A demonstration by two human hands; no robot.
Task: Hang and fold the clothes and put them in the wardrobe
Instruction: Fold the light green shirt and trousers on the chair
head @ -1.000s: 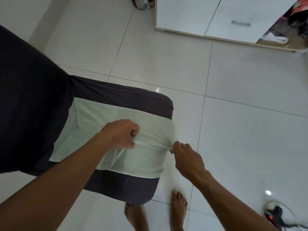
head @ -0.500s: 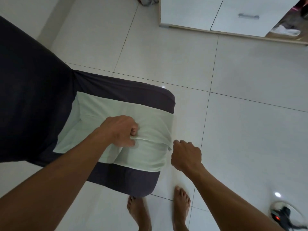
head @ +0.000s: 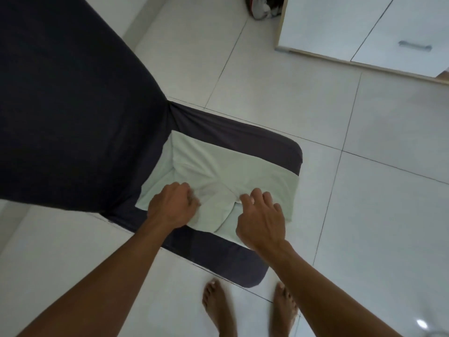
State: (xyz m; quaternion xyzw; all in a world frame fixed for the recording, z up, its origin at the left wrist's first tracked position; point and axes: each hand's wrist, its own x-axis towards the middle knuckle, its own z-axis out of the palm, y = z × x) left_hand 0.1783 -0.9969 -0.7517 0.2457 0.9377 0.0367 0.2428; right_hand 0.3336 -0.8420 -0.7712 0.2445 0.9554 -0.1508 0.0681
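Pale garment (head: 233,173) on dark covered seat (head: 243,139), white tiled floor (head: 364,215), wardrobe (head: 364,25) beyond

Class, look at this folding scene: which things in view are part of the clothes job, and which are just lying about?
Part of the job:
- pale green garment, lying on the dark covered chair
- left hand, gripping the cloth
- right hand, fingers on the fold
- white wardrobe

Just lying about:
- bundle of items on the floor beside the wardrobe
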